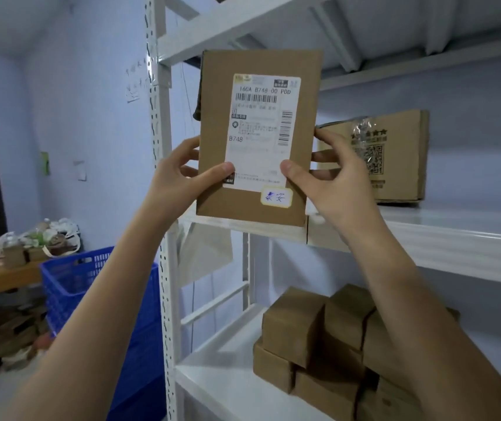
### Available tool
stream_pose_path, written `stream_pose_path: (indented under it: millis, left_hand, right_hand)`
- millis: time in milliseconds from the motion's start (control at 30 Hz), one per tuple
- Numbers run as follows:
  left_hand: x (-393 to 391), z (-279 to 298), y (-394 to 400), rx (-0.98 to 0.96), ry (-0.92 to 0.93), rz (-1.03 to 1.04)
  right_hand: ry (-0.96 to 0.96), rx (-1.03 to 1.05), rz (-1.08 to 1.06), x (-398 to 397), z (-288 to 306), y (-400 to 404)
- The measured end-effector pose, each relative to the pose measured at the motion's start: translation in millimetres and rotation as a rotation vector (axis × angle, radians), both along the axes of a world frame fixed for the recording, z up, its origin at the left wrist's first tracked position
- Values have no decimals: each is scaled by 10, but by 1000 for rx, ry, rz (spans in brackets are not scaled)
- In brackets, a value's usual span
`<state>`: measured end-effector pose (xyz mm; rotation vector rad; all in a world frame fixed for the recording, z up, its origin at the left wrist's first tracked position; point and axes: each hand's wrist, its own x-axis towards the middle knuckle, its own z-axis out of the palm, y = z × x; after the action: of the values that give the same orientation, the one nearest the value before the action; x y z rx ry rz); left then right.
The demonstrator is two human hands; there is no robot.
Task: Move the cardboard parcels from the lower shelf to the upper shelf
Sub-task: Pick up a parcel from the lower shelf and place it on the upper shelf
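Note:
I hold a flat cardboard parcel with a white shipping label upright in front of the upper shelf, its bottom edge just above the shelf's front lip. My left hand grips its left edge, thumb on the label. My right hand grips its right edge. On the lower shelf lie several small brown cardboard parcels in a stack, partly hidden by my right forearm.
A larger cardboard box with a QR code stands on the upper shelf at the right. A white perforated shelf post rises at the left. A blue plastic crate and a cluttered wooden table are further left.

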<state>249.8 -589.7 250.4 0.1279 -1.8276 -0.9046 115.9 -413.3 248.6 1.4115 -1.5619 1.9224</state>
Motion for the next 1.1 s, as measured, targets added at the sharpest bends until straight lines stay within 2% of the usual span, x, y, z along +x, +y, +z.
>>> stream_pose_path:
  millis: [300, 500, 767, 1100]
  left_hand:
    - [-580, 142, -778, -5, 47, -257]
    - [-959, 159, -1251, -3, -3, -407]
    - [-1273, 91, -1465, 28, -65, -530]
    - [-1339, -18, -1468, 75, -29, -599]
  right_hand:
    - [139, 14, -303, -196, 188, -587]
    - [105, 69, -464, -320, 189, -922]
    - [5, 90, -596, -350, 108, -1104]
    - [73, 119, -632, -368, 24, -1130]
